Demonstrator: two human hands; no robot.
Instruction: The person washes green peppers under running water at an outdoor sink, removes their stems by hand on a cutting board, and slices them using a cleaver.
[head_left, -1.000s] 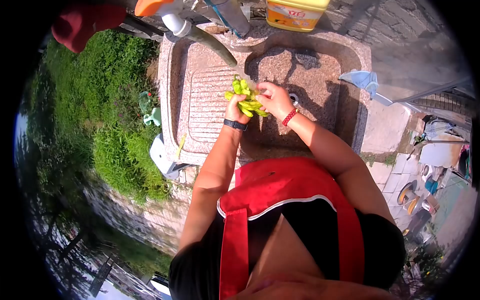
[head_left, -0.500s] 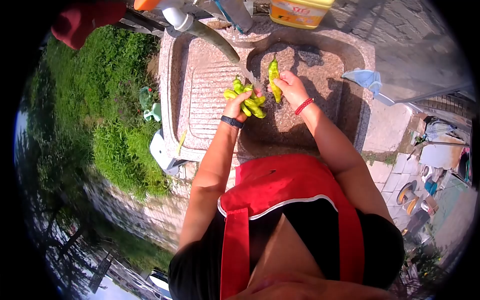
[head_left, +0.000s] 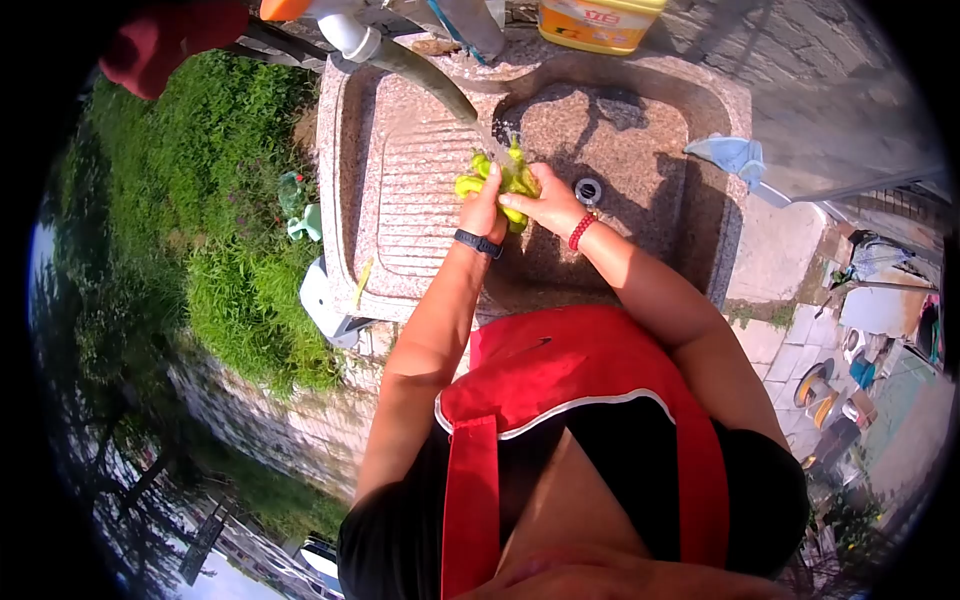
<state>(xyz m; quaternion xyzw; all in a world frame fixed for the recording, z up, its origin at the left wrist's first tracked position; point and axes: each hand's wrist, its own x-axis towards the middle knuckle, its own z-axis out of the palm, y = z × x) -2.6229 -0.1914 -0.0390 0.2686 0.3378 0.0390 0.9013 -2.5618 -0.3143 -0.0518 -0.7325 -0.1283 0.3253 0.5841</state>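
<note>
Several yellow-green peppers point(head_left: 519, 182) are bunched between my two hands, over the left side of the stone sink basin point(head_left: 640, 150). My left hand point(head_left: 481, 213), with a dark band at the wrist, is closed around the bunch from the left. From the other side my right hand point(head_left: 556, 207), wearing a red bead bracelet, grips peppers against the same bunch. Water runs from the grey hose point(head_left: 430, 80) onto them. Parts of the peppers are hidden by my fingers and the splashing.
A ribbed draining board point(head_left: 425, 200) forms the sink's left part. The drain point(head_left: 588, 191) shows right of my hands. A yellow jug point(head_left: 600, 25) stands behind the sink, and a blue cloth point(head_left: 728, 157) hangs at its right edge.
My right hand has moved left and brought its single pepper to the bunch in my left hand. The drain, hidden before, now shows.
</note>
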